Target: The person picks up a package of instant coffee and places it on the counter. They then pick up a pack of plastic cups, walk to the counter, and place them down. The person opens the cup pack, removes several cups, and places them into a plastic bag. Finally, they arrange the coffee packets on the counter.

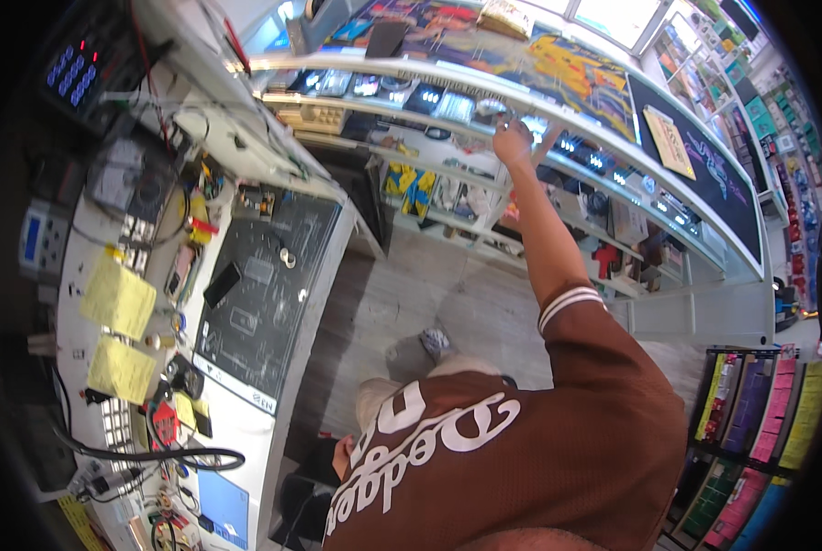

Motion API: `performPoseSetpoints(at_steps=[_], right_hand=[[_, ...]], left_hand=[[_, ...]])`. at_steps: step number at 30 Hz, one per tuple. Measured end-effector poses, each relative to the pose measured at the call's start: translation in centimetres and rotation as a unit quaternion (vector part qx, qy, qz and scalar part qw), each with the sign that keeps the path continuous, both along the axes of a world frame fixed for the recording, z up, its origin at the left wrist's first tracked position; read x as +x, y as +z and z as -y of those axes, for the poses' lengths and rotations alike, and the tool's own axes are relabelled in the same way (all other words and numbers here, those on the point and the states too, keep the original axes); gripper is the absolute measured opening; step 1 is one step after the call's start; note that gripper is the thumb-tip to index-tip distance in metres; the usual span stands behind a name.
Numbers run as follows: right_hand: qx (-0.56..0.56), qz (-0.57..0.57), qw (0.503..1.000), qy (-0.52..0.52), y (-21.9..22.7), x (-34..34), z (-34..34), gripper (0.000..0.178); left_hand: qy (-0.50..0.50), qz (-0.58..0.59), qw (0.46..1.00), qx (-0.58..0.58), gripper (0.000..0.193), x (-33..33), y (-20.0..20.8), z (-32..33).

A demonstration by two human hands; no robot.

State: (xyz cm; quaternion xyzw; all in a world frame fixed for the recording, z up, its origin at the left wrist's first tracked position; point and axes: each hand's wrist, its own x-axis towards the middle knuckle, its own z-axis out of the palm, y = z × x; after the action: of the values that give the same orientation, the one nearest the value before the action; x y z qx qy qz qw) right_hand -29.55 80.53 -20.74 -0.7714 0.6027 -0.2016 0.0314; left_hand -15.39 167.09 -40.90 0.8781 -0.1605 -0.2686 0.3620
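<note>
My right arm stretches far forward to a long white display case (493, 170). At its lit upper shelf is my right hand (514, 140), its fingers curled among small devices (457, 107); what they grip is too small to make out. Low beside my body, my left hand (342, 456) shows only in part past my brown jersey (539, 450). Its fingers are mostly hidden, and a small red thing shows just above it. To my left, a dark work mat (273, 285) carries a black phone (223, 285) and small round parts (287, 258).
A white workbench (80, 266) on the left holds yellow notes (117, 296), cables, tools and a power supply with a lit display (76, 73). A rack of colourful packs (750, 441) stands at right. Grey wooden floor (383, 303) lies between bench and case.
</note>
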Motion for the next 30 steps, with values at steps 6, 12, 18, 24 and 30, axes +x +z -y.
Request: performPoseSetpoints(at_steps=[6, 12, 18, 24, 30], right_hand=[[0.171, -0.08, 0.98, -0.057, 1.2, 2.8, 4.1, 0.045], [0.231, -0.173, 0.954, -0.088, -1.2, 0.4, 8.3, 0.053], [0.225, -0.05, 0.971, -0.061, 2.6, -0.9, 4.8, 0.074], [0.287, 0.191, 0.933, 0.101, 4.6, -6.3, -12.1, 0.088], [0.409, 0.591, 0.695, 0.024, 10.8, -13.0, -21.5, 0.08]], left_hand=[[-0.039, -0.058, 0.994, -0.08, 0.032, 3.4, 19.0, 22.4], [-0.186, -0.095, 0.968, -0.138, 0.032, 8.0, 19.9, 33.7], [-0.317, -0.151, 0.919, -0.182, 0.028, 8.2, 27.5, 49.1], [-0.479, 0.067, 0.783, -0.391, 0.018, 6.7, 35.9, 66.7], [-0.423, 0.117, 0.813, -0.382, 0.074, 2.8, 40.4, 90.5]])
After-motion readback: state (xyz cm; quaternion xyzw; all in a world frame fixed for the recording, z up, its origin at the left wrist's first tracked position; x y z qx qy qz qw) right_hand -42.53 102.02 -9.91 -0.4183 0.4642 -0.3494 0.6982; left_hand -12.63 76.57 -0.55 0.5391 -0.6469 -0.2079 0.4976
